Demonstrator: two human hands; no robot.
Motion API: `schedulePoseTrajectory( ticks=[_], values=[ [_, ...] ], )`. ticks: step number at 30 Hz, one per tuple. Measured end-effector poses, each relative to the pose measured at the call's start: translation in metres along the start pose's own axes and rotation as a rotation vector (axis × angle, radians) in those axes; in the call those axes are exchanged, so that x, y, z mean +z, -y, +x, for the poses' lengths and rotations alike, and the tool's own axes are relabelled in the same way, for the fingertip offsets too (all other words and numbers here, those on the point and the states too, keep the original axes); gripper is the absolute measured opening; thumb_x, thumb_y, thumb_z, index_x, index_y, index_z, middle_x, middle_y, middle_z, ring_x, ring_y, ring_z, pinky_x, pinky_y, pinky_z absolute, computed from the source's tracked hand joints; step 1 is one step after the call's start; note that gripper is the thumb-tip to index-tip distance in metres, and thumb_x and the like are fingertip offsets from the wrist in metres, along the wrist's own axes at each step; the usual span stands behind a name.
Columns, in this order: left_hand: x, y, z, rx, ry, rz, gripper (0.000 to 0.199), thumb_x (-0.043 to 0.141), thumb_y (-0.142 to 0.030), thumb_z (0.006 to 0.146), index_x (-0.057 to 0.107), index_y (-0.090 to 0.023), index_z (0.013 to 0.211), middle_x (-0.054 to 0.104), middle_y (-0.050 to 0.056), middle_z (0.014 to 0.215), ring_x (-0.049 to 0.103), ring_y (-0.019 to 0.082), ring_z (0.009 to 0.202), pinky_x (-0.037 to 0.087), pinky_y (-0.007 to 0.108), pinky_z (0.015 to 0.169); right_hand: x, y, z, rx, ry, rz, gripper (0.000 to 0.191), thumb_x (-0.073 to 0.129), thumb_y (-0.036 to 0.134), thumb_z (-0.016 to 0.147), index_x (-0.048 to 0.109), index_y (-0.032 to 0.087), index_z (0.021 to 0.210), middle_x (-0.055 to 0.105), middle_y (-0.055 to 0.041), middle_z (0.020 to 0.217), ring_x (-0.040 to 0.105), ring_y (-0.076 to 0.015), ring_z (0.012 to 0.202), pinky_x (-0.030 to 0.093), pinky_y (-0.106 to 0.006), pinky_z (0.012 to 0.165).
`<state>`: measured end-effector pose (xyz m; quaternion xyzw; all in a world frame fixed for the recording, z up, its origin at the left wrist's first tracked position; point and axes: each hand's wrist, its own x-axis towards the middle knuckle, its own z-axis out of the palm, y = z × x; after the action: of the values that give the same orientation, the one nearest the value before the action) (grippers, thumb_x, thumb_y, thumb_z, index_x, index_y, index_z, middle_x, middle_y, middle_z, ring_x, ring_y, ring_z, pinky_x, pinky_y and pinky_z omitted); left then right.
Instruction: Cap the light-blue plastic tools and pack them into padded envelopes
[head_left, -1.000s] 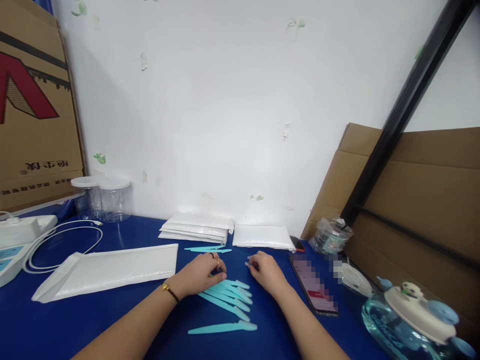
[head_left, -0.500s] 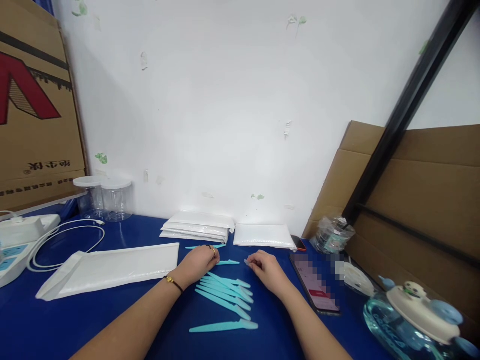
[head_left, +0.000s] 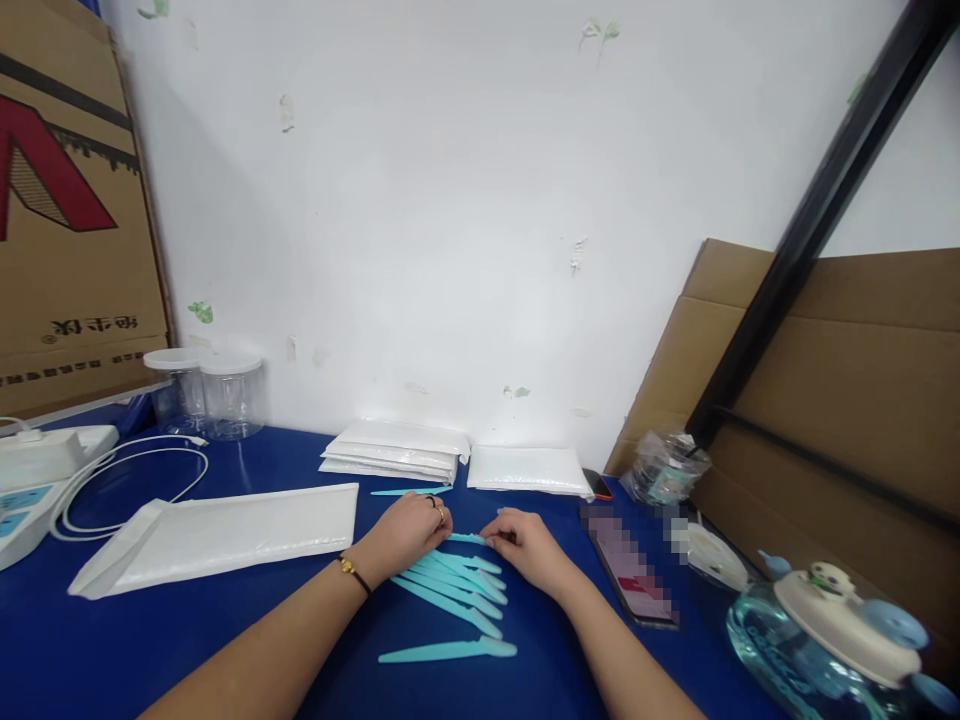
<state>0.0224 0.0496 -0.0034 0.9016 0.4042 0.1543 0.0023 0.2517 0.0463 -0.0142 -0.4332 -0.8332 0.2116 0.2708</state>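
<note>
a: what's laid out, biggest first, clocked from the spot between the hands?

b: the blue counter [head_left: 187, 650], under it all. a long white mailer [head_left: 240, 535] lies at 9 o'clock, a stack of white packets [head_left: 394, 452] at 11, another white packet [head_left: 529, 472] at 1, a phone [head_left: 636, 575] at 3.

a: and the hands?

b: left hand [head_left: 414, 532] at 9, its grip pinched on one end of a slim turquoise tool [head_left: 466, 539]. right hand [head_left: 521, 545] at 3, fingertips curled against the tool's other end; i can't tell if that grip is clamped.

a: any more like it?

b: an overlapping fan of turquoise tools [head_left: 454, 583] at 6, a lone one [head_left: 442, 652] beyond, another [head_left: 409, 492] at 10.
</note>
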Motion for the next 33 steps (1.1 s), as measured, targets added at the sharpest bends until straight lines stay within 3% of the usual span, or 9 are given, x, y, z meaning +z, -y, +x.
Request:
schedulePoseTrajectory(
  ticks=[4, 9, 14, 20, 25, 33],
  values=[
    [0.001, -0.001, 0.001, -0.004, -0.001, -0.051, 0.016, 0.048, -0.026, 0.087, 0.063, -0.021, 0.082, 0.065, 0.001, 0.084, 0.058, 0.016, 0.082, 0.038, 0.027, 0.075, -0.006, -0.003, 0.0, -0.016, -0.005, 0.018, 0.021, 0.055, 0.014, 0.079, 0.072, 0.023, 0.086, 0.065, -0.0017, 0.081, 0.06, -0.0143, 0.073, 0.044, -0.023, 0.066],
    [-0.005, 0.03, -0.005, -0.283, -0.11, -0.005, 0.028, 0.047, -0.022, 0.086, 0.06, -0.019, 0.111, 0.061, 0.008, 0.111, 0.053, 0.022, 0.104, 0.039, 0.031, 0.089, -0.03, -0.028, -0.002, 0.075, -0.263, -0.136, 0.023, 0.05, 0.015, 0.081, 0.07, 0.018, 0.093, 0.065, -0.0064, 0.091, 0.061, -0.0186, 0.085, 0.045, -0.029, 0.079],
    [-0.008, 0.05, -0.012, -0.402, -0.041, 0.012, 0.021, 0.049, -0.017, 0.081, 0.063, -0.019, 0.096, 0.063, 0.007, 0.098, 0.057, 0.021, 0.093, 0.042, 0.029, 0.08, -0.027, -0.029, -0.001, 0.102, -0.142, -0.197, 0.025, 0.052, 0.016, 0.081, 0.067, 0.02, 0.101, 0.062, -0.0066, 0.099, 0.06, -0.0183, 0.086, 0.046, -0.027, 0.078],
    [-0.011, 0.035, -0.009, -0.271, 0.009, -0.009, 0.017, 0.045, -0.018, 0.082, 0.062, -0.019, 0.08, 0.064, 0.004, 0.082, 0.059, 0.018, 0.077, 0.041, 0.025, 0.068, -0.012, -0.014, 0.004, 0.088, -0.096, -0.368, 0.019, 0.05, 0.009, 0.078, 0.067, 0.018, 0.08, 0.06, -0.0047, 0.081, 0.058, -0.0151, 0.07, 0.043, -0.023, 0.066],
    [-0.009, 0.022, -0.005, -0.144, 0.014, -0.045, 0.022, 0.042, -0.02, 0.085, 0.063, -0.019, 0.081, 0.064, 0.004, 0.083, 0.058, 0.016, 0.076, 0.04, 0.024, 0.067, -0.01, -0.02, 0.004, 0.041, -0.099, -0.307, 0.021, 0.05, 0.008, 0.077, 0.067, 0.018, 0.082, 0.06, -0.0033, 0.082, 0.058, -0.0138, 0.071, 0.043, -0.022, 0.065],
    [-0.005, 0.014, -0.002, -0.093, 0.015, -0.072, 0.024, 0.04, -0.023, 0.088, 0.063, -0.019, 0.084, 0.063, 0.004, 0.085, 0.057, 0.016, 0.079, 0.04, 0.025, 0.07, -0.004, -0.015, 0.007, -0.023, -0.07, -0.247, 0.023, 0.05, 0.012, 0.082, 0.071, 0.02, 0.088, 0.064, -0.0048, 0.087, 0.061, -0.016, 0.08, 0.046, -0.025, 0.074]
  ],
)
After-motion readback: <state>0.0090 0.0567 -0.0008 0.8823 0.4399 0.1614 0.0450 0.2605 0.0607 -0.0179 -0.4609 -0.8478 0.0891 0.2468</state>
